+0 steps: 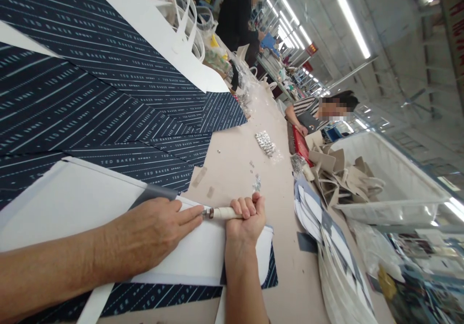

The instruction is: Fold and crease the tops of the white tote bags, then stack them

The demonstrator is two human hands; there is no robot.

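Note:
In the head view my left hand (155, 232) lies palm down on a white panel (94, 203), fingers stretched out. Its fingertips meet the metal end of a hand tool (224, 213) with a pale, wrapped-looking handle. My right hand (248, 220) is wrapped around that handle, thumb raised at the far end. The tool's working tip is hidden at my left fingertips, so its exact kind is unclear. Beneath the panel lies navy patterned material (145, 295) with white lettering. A grey strip (154, 194) crosses the panel beside my left hand.
More navy printed pieces (108, 102) spread across the table (232, 164). Small silvery metal parts (264, 143) lie in a pile. White strap-like pieces (337, 266) sit at right, near a white bin (391, 208) of beige pieces. Two people (235, 15) work farther back.

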